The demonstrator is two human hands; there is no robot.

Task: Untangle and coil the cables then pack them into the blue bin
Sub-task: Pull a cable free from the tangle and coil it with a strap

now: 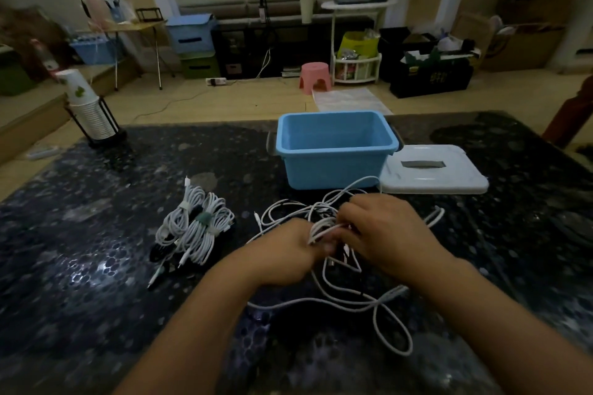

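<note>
A: Step in hand?

B: Untangling. Both hands work the loose tangle of cables point(337, 234) on the dark table point(80, 250), just in front of the blue bin point(335, 151). Left hand point(288, 253) has fingers curled, pinching a bunch of white strands. Right hand point(382, 228) is curled over the same knot; it looks to be gripping strands, but the fingertips are hidden under the hand.

A: Coiling started?

B: Partly done, I'd judge. A pile of coiled cables point(195, 228) with ties sits to the left, well apart from the bin. Nothing visible inside the bin.

A: Next move?

B: Probably free one strand from the knot and pull it through without tightening the loops. White and dark leads are mixed, so find a plug end first.

A: Counts?

B: One blue bin, one white lid point(433, 170) lying flat, touching or just beside the bin's right side. Tied coils: at least three white, plus something dark beneath; exact count unclear. Loose cables: several, can't count them. One stack of paper cups point(85, 106) in a holder, far left.
</note>
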